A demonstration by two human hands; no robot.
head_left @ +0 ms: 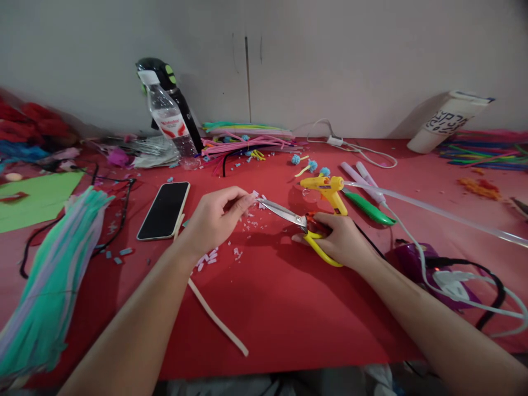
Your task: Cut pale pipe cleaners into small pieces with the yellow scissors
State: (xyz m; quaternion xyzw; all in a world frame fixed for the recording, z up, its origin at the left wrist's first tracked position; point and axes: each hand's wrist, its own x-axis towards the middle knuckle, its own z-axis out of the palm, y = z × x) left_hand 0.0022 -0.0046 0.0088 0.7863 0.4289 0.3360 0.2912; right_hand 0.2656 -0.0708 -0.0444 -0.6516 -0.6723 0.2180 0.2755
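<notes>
My right hand point(340, 239) grips the yellow and red handles of a pair of scissors point(284, 212), whose blades point left. Their tips touch the fingertips of my left hand point(218, 217). Thumb and forefinger of that hand are pinched on something small and pale that I cannot make out. Small pale lilac pieces point(206, 259) and fine scraps lie on the red table under and beside my left hand. A pale pipe cleaner point(218, 322) runs out from beneath my left forearm toward the table's front edge.
Left of my hands lie a phone point(164, 212) and a teal and lilac pipe cleaner bundle point(58, 275). Behind stand a plastic bottle point(171, 124) and a paper cup point(447, 121). A yellow glue gun point(328, 190), green knife point(369, 208) and corded purple box point(412, 264) lie right.
</notes>
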